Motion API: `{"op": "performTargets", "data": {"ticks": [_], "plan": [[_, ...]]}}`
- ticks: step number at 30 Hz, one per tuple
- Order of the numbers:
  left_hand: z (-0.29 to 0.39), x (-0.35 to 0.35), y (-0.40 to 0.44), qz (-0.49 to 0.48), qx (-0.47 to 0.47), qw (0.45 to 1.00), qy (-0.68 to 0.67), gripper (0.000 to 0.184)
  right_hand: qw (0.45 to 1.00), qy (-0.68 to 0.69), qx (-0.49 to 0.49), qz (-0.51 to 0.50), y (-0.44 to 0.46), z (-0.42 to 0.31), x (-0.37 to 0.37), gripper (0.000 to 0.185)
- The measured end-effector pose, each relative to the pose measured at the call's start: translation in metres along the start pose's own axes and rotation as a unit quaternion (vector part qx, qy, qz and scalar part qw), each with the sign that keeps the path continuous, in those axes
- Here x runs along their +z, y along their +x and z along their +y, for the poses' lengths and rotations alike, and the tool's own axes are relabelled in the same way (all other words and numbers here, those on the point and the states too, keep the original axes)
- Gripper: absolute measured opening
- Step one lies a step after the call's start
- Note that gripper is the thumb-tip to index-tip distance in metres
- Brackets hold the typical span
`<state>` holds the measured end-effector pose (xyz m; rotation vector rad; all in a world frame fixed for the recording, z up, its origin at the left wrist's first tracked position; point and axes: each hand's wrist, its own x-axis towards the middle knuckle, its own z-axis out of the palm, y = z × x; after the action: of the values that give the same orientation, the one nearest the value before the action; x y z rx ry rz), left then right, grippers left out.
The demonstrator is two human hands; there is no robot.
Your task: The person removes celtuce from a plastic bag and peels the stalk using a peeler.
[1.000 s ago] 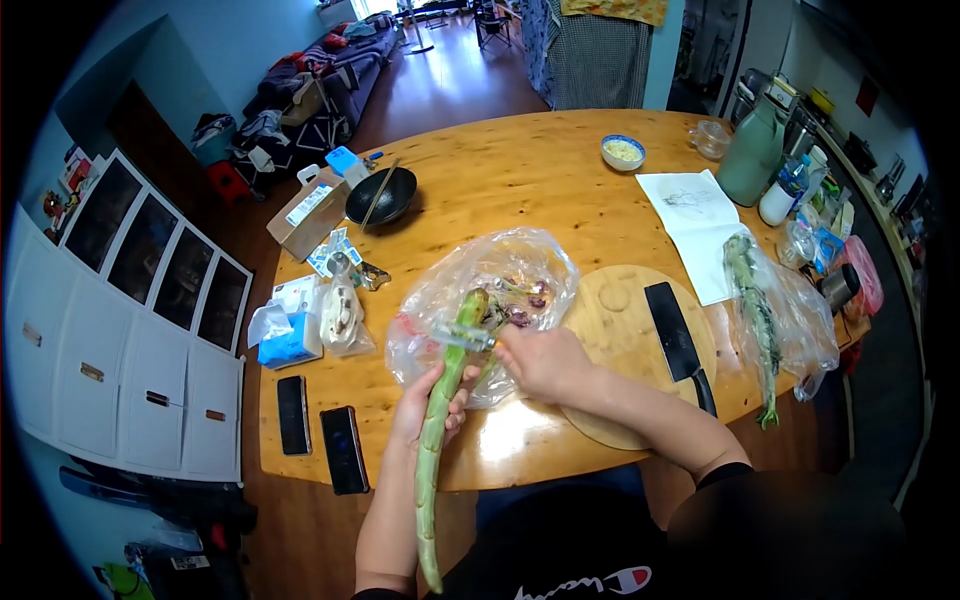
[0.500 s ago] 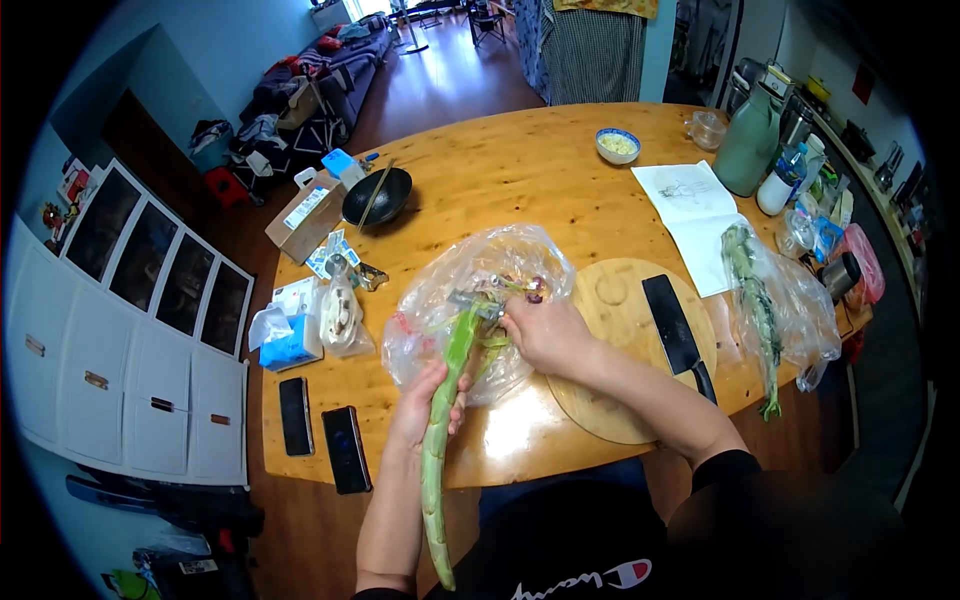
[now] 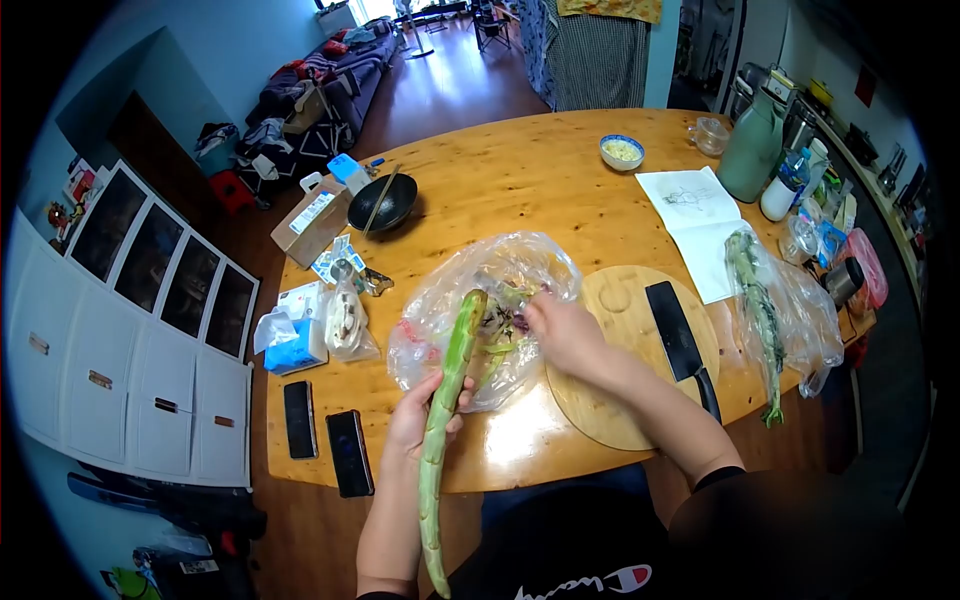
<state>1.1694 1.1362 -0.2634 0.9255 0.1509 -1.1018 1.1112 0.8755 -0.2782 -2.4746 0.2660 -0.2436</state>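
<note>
A long green stalk, bare and brighter near its top, is gripped by my left hand, its lower end hanging past the table's front edge. My right hand is closed just right of the stalk's top, over the plastic bag; what it holds is hidden by the fingers. Under both lies the spread clear plastic bag with peelings and dark purple bits in it. Beside my right forearm, a round wooden board carries a black cleaver.
Two phones, a tissue pack and a black bowl with chopsticks are on the left. At right are a paper sheet, a leafy stalk in plastic, and a green flask. A small bowl stands far back.
My right hand has moved off the stalk's top to the right. The peeler seen earlier in it no longer shows. A brighter green strip appeared on the stalk.
</note>
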Motion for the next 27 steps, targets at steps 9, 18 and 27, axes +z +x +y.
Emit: {"op": "performTargets", "data": {"ticks": [9,18,27], "plan": [[-0.020,-0.003,0.019,-0.018,0.049,0.997,-0.054,0.035,0.981,-0.119,-0.153,0.006,-0.014,-0.009,0.009,0.028],[-0.014,-0.002,0.019,-0.034,0.071,0.996,0.048,0.042,0.986,-0.124,-0.113,0.015,-0.004,0.002,0.013,0.027],[-0.006,0.002,0.003,-0.042,0.109,0.992,0.036,0.049,0.993,-0.112,0.002,-0.021,0.010,0.023,0.007,0.037]]}}
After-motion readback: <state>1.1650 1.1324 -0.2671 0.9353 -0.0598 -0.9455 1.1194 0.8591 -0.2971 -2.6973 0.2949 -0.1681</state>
